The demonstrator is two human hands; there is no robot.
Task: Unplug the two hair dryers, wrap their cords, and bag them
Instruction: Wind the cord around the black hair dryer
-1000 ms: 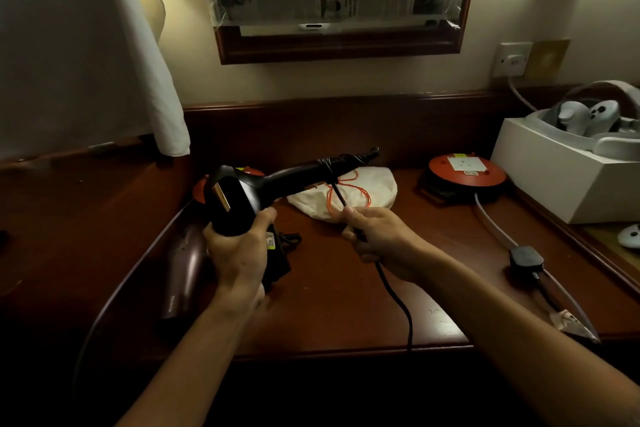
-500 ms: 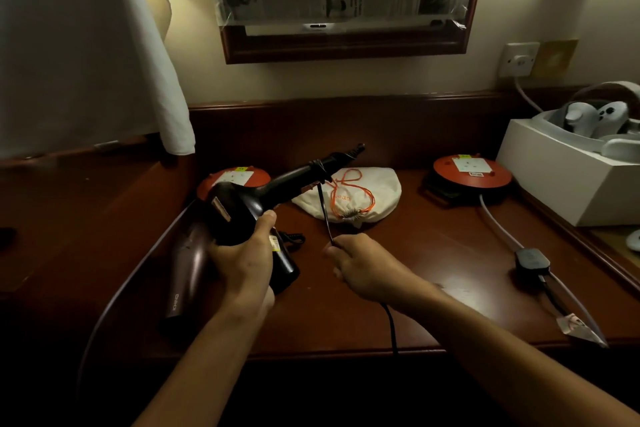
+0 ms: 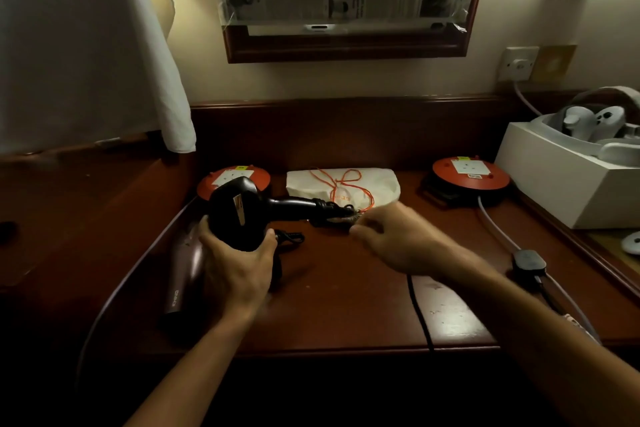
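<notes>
My left hand (image 3: 239, 263) grips the round body of a black hair dryer (image 3: 235, 211) just above the desk. Its handle points right, with black cord (image 3: 325, 210) wound around the end. My right hand (image 3: 391, 239), blurred, is at that end with fingers curled on the cord, which trails from under my wrist over the desk's front edge. A second, dark maroon hair dryer (image 3: 183, 274) lies on the desk under my left hand. A white drawstring bag (image 3: 377, 184) with orange string lies behind the handle.
Two red cable reels (image 3: 471, 172) (image 3: 239, 173) sit at the back of the wooden desk (image 3: 346, 305). A black plug (image 3: 528, 260) lies right. A white box (image 3: 554, 191) with controllers stands far right, below a wall socket (image 3: 519, 64). White cloth (image 3: 86, 45) hangs left.
The dryer's handle has dropped from tilted up-right to level. My right hand rose from below the handle to its end, taking the cord with it.
</notes>
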